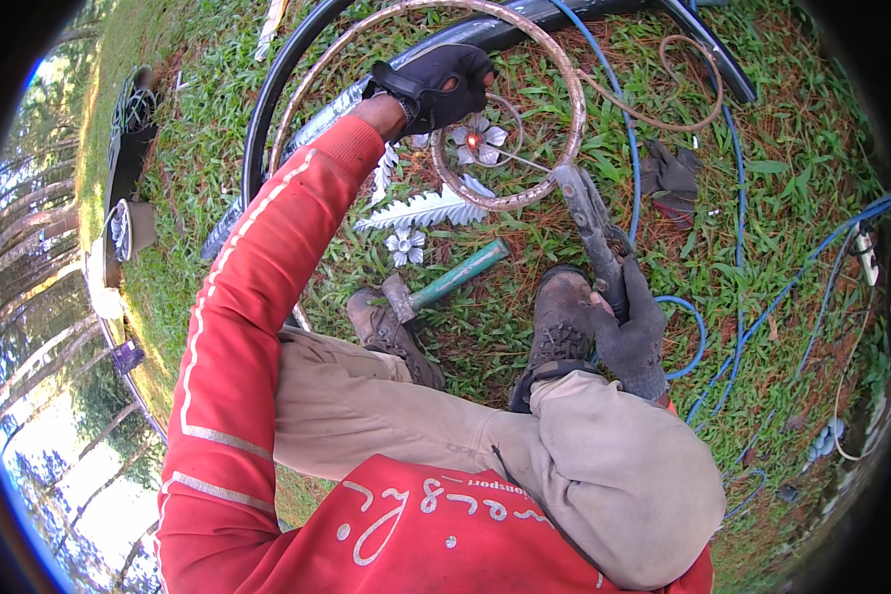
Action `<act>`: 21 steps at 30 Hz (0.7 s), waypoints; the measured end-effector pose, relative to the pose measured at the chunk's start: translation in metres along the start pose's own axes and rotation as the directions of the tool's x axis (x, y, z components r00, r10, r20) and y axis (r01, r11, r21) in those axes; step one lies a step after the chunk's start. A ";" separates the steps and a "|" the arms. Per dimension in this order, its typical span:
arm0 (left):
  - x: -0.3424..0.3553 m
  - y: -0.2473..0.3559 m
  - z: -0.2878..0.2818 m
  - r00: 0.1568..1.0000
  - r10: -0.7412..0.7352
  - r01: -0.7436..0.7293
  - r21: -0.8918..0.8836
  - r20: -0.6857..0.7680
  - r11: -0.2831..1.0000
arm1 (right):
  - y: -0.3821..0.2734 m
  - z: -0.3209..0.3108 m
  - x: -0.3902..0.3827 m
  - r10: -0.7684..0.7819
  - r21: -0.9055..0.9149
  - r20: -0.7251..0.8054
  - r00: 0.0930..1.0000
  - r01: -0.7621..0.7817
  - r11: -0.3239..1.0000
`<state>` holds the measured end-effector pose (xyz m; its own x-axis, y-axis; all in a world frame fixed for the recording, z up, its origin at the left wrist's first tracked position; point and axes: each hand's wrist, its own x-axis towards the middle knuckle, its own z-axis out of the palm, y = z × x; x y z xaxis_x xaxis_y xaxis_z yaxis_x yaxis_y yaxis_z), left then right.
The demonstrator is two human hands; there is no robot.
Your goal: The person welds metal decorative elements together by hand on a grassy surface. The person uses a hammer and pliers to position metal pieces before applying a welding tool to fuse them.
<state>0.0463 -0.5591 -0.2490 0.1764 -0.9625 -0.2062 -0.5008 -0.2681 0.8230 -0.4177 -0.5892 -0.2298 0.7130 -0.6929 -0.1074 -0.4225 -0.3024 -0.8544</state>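
Hot work at ground level, as seen by a bystander. A grey metal flower (487, 152) lies inside the coil of a rusty metal scroll (580, 104); a spot near its centre glows orange, and a thin rod (527, 162) reaches towards it. The step in hand is judged to be welding at the flower. The right hand (632, 337), dark-gloved, has its fingers closed around the handle of a rod holder (596, 228). The left hand (436, 87), in a black glove, is bent over the scroll; whether its fingers grip anything cannot be told. The next move, in judgement, calls for a steady rod tip and fingers clear of the heat. Surface: grass (445, 342) strewn with brown litter, bearing a leaf-shaped metal piece (421, 211), a second flower (404, 245) and a green-handled hammer (460, 274) between the boots (564, 317). Surroundings: outdoors; blue cable (741, 247) at right, trees (40, 287) at left.
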 end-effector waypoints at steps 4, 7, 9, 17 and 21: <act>-0.001 0.009 0.002 1.000 0.007 -0.004 0.178 -0.012 0.984 | -0.008 -0.004 0.000 0.163 0.092 0.070 0.984 -0.169 0.981; 0.000 0.001 0.003 1.000 -0.009 0.009 0.203 0.001 0.979 | 0.006 -0.008 0.003 0.464 0.346 0.222 0.858 -0.514 0.785; 0.000 -0.023 -0.004 0.989 -0.095 0.133 -0.433 0.109 0.892 | -0.006 0.003 0.005 0.322 0.334 0.139 0.936 -0.351 0.875; 0.007 -0.009 -0.001 0.998 -0.039 0.042 -0.045 0.058 0.998 | -0.011 -0.032 0.008 -0.328 -0.347 0.071 0.942 0.332 0.877; -0.001 -0.001 0.004 1.000 0.029 -0.029 -0.086 -0.001 0.996 | 0.001 -0.010 -0.004 -0.146 -0.075 -0.080 0.986 0.141 0.987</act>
<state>0.0432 -0.5577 -0.2512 0.1625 -0.9699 -0.1814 -0.4312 -0.2352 0.8711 -0.4266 -0.5934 -0.2252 0.7202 -0.6911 0.0598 -0.3586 -0.4447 -0.8208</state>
